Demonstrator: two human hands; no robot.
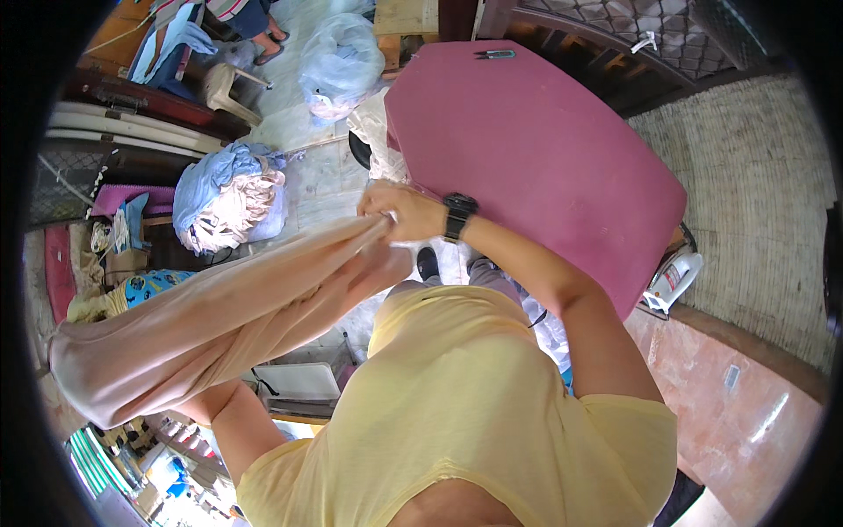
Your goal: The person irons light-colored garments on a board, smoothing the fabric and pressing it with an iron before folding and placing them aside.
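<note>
A pale peach-pink cloth (237,299), which looks like a tubular garment piece, stretches across my front from right hand to far left. My right hand (399,211), with a black watch on its wrist, is closed on one end of the cloth, beside the near-left edge of the mauve table (527,149). My left forearm (233,417) goes up into the other end; the cloth covers the left hand, so its fingers are hidden. Between the two arms, the cloth hangs in long folds above the floor. Small thread snips (496,54) lie at the table's far end.
A heap of blue and pale pink cloth (224,198) stands on the floor to the left. Farther off are a clear plastic bag (342,61), a beige plastic chair (233,92) and another person's feet (270,48). A white plastic container (674,279) stands right of the table.
</note>
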